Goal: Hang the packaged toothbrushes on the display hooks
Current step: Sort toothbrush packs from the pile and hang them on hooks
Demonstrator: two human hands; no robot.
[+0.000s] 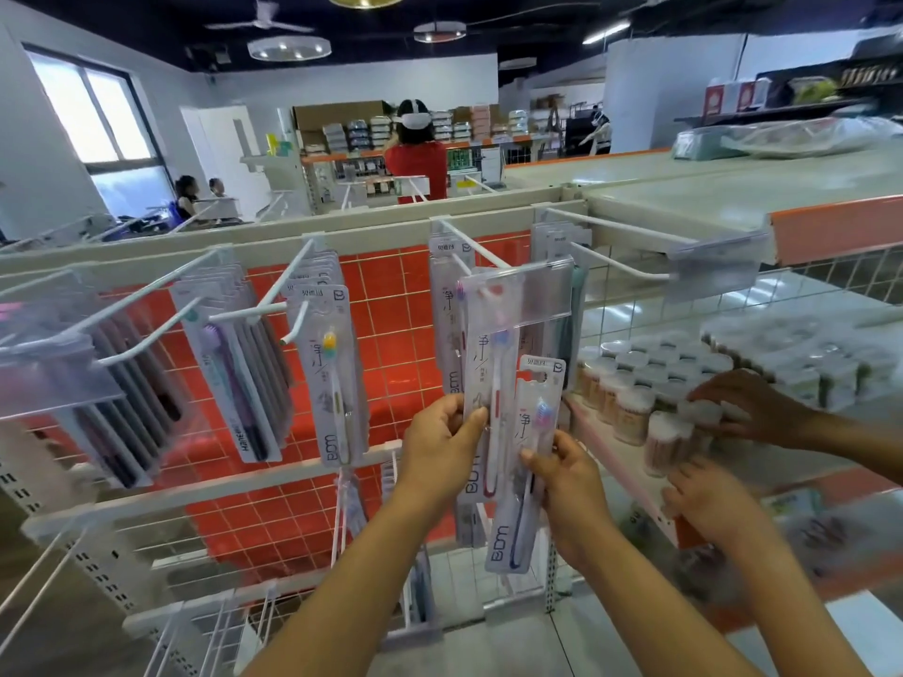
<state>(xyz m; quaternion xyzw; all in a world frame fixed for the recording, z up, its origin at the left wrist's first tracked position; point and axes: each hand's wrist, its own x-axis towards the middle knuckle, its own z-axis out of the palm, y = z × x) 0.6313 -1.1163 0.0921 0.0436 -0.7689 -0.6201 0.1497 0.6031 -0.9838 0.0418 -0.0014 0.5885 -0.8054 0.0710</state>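
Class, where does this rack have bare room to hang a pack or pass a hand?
Free: the bare hook above the jars; the red-tile gap right of the yellow-brush pack. Crowded: the left hooks, full of packs; the jars, where another person's hands work.

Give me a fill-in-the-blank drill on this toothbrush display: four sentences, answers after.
1. The left hand and the right hand each hold ____ toothbrush pack.
2. The right hand's pack sits ____ than the left hand's pack.
3. The yellow-bristled pack hangs to the ____ of both hands.
4. A second person's hand rests on jars to the ____ of both held packs.

Missing words: one; lower; left; right.
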